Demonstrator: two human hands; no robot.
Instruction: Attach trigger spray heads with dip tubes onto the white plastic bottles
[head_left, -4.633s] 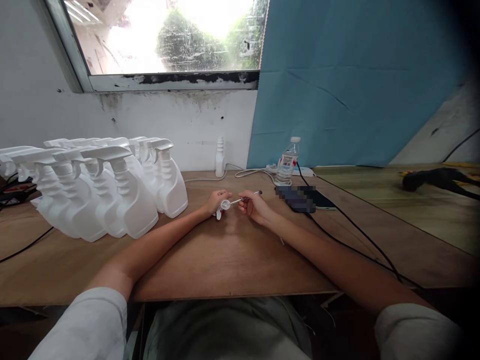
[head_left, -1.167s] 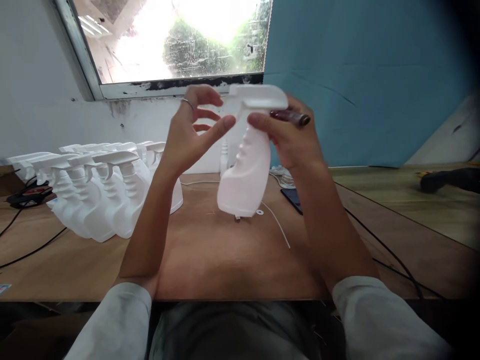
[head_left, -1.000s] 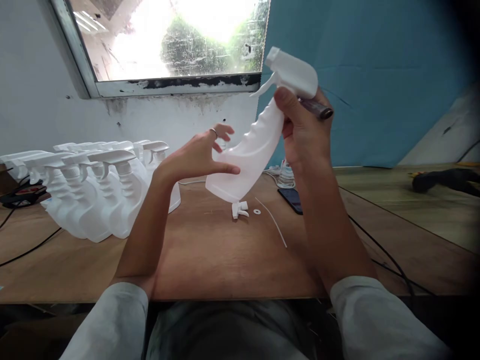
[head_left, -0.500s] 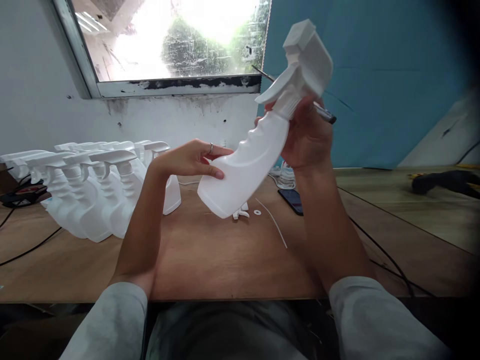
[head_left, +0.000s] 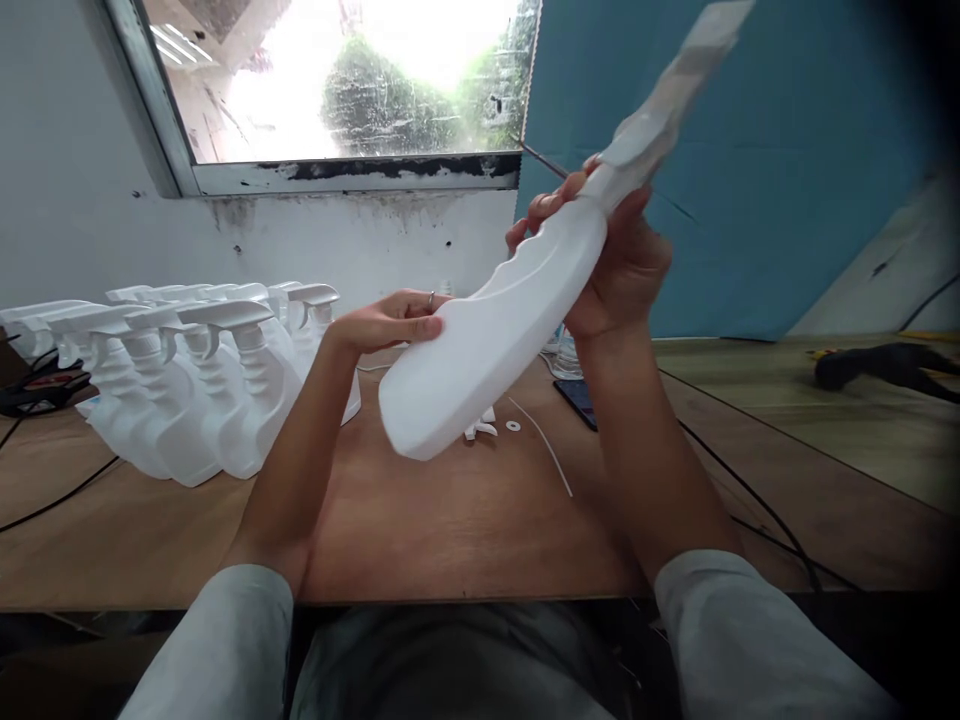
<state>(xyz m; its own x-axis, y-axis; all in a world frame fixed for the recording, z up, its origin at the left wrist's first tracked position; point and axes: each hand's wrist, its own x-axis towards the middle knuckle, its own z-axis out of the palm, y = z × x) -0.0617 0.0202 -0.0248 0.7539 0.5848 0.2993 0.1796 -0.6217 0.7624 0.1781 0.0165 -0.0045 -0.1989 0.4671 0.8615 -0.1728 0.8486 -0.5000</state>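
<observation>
A white spray bottle (head_left: 491, 335) hangs tilted over the table, its base at lower left and its blurred trigger head (head_left: 667, 100) at upper right. My left hand (head_left: 394, 320), with a ring on one finger, grips the bottle near its base, thumb on the side facing me. Around the neck, just under the head, my right hand (head_left: 626, 250) is closed. A thin metal tool (head_left: 544, 160) sticks out to the left behind the right hand's fingers; its handle is hidden. Below the bottle lie small white parts (head_left: 484, 427) and a white washer (head_left: 513, 426).
Several white spray bottles (head_left: 187, 400) stand in a group at the left. A thin white tube (head_left: 547, 445) and a dark phone (head_left: 576, 402) lie on the wooden table (head_left: 450, 530). Black cables cross both sides. A black-handled object (head_left: 885, 365) lies at the right.
The bottle has turned about its length, so its trigger head now points up and right, more edge-on. Its base has dropped slightly to the left. Both hands still hold it.
</observation>
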